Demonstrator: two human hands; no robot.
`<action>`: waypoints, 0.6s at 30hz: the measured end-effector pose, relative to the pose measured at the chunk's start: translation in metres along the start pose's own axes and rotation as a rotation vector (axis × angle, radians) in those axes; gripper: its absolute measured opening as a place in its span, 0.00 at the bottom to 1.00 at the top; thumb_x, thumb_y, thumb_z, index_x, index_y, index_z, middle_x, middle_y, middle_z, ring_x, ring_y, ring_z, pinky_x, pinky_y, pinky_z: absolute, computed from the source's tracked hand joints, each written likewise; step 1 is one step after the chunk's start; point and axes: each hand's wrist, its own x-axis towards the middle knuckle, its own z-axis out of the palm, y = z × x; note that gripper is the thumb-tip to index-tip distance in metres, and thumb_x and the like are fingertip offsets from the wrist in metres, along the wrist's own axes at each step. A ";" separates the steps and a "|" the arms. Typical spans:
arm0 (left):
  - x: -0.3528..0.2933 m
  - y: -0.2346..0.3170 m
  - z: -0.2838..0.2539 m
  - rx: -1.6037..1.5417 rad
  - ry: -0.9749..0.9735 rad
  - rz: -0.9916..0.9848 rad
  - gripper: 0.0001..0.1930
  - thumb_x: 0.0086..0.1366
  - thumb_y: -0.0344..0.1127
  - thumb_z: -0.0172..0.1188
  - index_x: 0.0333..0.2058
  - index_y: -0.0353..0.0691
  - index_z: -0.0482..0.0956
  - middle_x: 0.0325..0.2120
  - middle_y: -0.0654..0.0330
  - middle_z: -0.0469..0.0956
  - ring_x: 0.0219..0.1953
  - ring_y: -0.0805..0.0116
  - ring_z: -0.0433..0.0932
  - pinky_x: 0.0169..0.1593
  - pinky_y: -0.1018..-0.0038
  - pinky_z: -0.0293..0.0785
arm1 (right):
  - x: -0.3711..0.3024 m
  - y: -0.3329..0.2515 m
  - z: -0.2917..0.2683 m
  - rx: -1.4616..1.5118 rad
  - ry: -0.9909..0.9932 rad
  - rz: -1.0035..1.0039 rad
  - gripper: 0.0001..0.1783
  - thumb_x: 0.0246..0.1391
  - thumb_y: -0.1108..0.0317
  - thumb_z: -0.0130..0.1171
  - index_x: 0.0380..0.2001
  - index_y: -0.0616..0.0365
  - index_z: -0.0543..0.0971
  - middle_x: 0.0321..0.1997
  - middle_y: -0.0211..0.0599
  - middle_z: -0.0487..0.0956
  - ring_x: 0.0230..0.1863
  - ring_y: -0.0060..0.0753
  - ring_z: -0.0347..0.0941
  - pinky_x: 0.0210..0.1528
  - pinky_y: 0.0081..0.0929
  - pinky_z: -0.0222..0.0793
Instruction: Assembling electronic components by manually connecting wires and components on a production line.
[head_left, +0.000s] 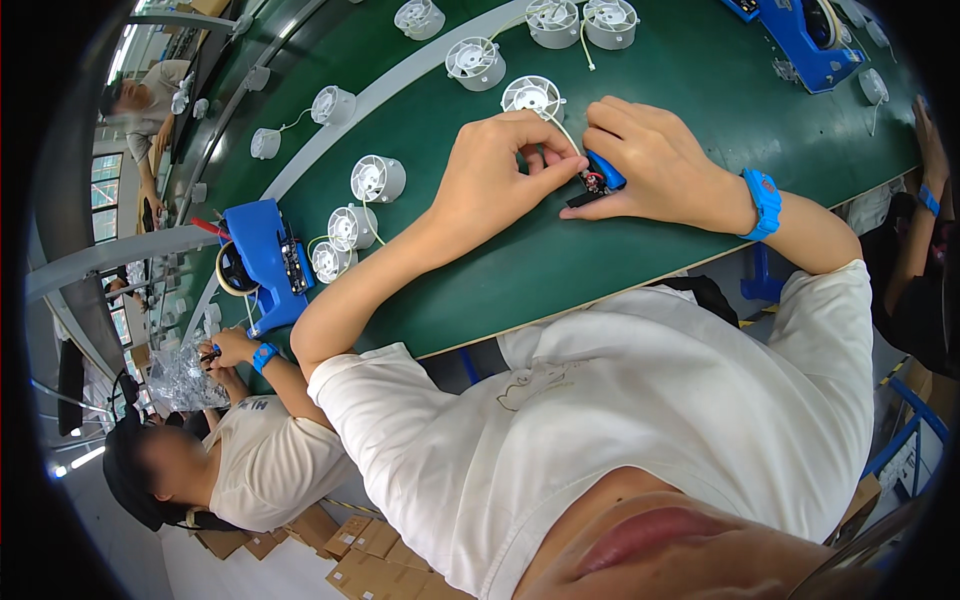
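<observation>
White cable (566, 131) pinched at left grip's (492, 168) fingertips, blue part (606, 172) clasped inside right grip (662, 160)

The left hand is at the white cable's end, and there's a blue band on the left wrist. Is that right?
Not quite: the head view shows the blue band on the right wrist. The left hand is at the white cable's end.

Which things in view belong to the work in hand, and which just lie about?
Seemingly in use:
thin white cable, left hand
small rounded blue part, right hand
nearest white round plastic fan

Seemingly lying about:
blue plastic tape dispenser, left
brown cardboard boxes
</observation>
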 end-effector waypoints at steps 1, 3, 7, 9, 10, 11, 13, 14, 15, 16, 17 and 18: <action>0.000 0.000 0.000 -0.001 0.000 -0.001 0.07 0.52 0.32 0.68 0.26 0.33 0.82 0.23 0.59 0.79 0.20 0.74 0.75 0.25 0.77 0.70 | 0.000 0.000 0.000 -0.003 -0.003 0.001 0.29 0.31 0.49 0.75 0.22 0.61 0.72 0.30 0.37 0.67 0.30 0.39 0.68 0.29 0.32 0.66; -0.001 -0.001 0.001 0.026 0.008 0.034 0.06 0.52 0.31 0.68 0.26 0.34 0.82 0.22 0.59 0.79 0.20 0.74 0.75 0.25 0.77 0.70 | 0.000 0.000 0.000 -0.011 -0.008 0.002 0.29 0.32 0.48 0.75 0.22 0.61 0.72 0.30 0.38 0.67 0.30 0.39 0.68 0.29 0.32 0.66; -0.004 -0.002 0.005 0.044 0.022 0.084 0.06 0.53 0.30 0.68 0.26 0.34 0.83 0.22 0.59 0.78 0.20 0.73 0.75 0.25 0.77 0.70 | -0.001 -0.003 -0.001 -0.017 -0.035 0.024 0.30 0.32 0.47 0.75 0.22 0.62 0.72 0.29 0.38 0.67 0.30 0.38 0.68 0.29 0.32 0.66; -0.004 -0.003 0.008 0.045 0.027 0.099 0.05 0.53 0.30 0.68 0.27 0.34 0.83 0.22 0.59 0.78 0.21 0.73 0.75 0.25 0.76 0.70 | -0.001 -0.001 0.000 -0.023 -0.034 0.024 0.30 0.32 0.47 0.74 0.22 0.62 0.71 0.29 0.38 0.67 0.30 0.39 0.68 0.29 0.32 0.66; -0.004 -0.003 0.009 0.050 0.051 0.118 0.05 0.53 0.30 0.68 0.27 0.34 0.83 0.22 0.59 0.78 0.21 0.73 0.75 0.25 0.76 0.70 | -0.001 0.000 0.001 -0.029 -0.033 0.025 0.31 0.32 0.47 0.74 0.22 0.62 0.71 0.29 0.38 0.67 0.30 0.39 0.68 0.29 0.32 0.66; -0.004 -0.003 0.011 0.054 0.075 0.138 0.06 0.53 0.30 0.68 0.27 0.34 0.83 0.22 0.59 0.78 0.21 0.73 0.75 0.26 0.76 0.70 | -0.001 0.000 0.001 -0.036 -0.031 0.026 0.31 0.32 0.46 0.74 0.22 0.63 0.71 0.29 0.38 0.67 0.30 0.39 0.68 0.30 0.32 0.67; -0.004 -0.003 0.011 0.059 0.100 0.157 0.06 0.53 0.30 0.68 0.27 0.34 0.83 0.22 0.59 0.78 0.21 0.73 0.75 0.26 0.77 0.70 | 0.001 0.001 0.001 -0.049 -0.019 0.017 0.31 0.34 0.44 0.72 0.21 0.63 0.72 0.28 0.38 0.67 0.30 0.38 0.68 0.30 0.31 0.67; -0.003 -0.003 0.010 0.038 0.101 0.123 0.06 0.53 0.30 0.68 0.28 0.34 0.83 0.22 0.59 0.78 0.21 0.73 0.75 0.26 0.77 0.70 | 0.002 0.001 0.001 -0.064 -0.006 0.009 0.32 0.36 0.41 0.70 0.21 0.63 0.73 0.27 0.38 0.68 0.31 0.37 0.68 0.30 0.30 0.68; -0.003 -0.003 0.009 0.017 0.102 0.089 0.06 0.53 0.30 0.68 0.28 0.33 0.83 0.22 0.59 0.78 0.21 0.74 0.74 0.26 0.77 0.70 | 0.002 0.001 0.000 -0.078 0.006 0.001 0.33 0.38 0.39 0.68 0.20 0.63 0.73 0.26 0.37 0.68 0.31 0.36 0.69 0.30 0.30 0.68; -0.002 -0.003 0.008 -0.003 0.103 0.055 0.06 0.53 0.30 0.68 0.28 0.33 0.84 0.22 0.59 0.78 0.21 0.74 0.74 0.26 0.77 0.70 | 0.002 0.001 0.000 -0.078 0.006 0.001 0.33 0.38 0.39 0.68 0.20 0.63 0.73 0.26 0.37 0.68 0.31 0.36 0.69 0.30 0.30 0.68; -0.002 -0.003 0.009 -0.004 0.104 0.055 0.06 0.53 0.30 0.68 0.28 0.33 0.84 0.22 0.59 0.78 0.21 0.74 0.74 0.26 0.77 0.70 | 0.001 0.001 0.000 -0.079 0.005 0.000 0.33 0.38 0.39 0.68 0.20 0.63 0.73 0.26 0.37 0.68 0.31 0.36 0.69 0.30 0.30 0.68; -0.003 -0.003 0.009 -0.017 0.096 0.042 0.06 0.53 0.30 0.68 0.28 0.33 0.84 0.22 0.59 0.78 0.21 0.74 0.74 0.26 0.77 0.70 | 0.001 0.000 0.000 -0.080 0.005 0.000 0.33 0.38 0.39 0.68 0.20 0.63 0.73 0.26 0.37 0.68 0.31 0.36 0.69 0.30 0.30 0.68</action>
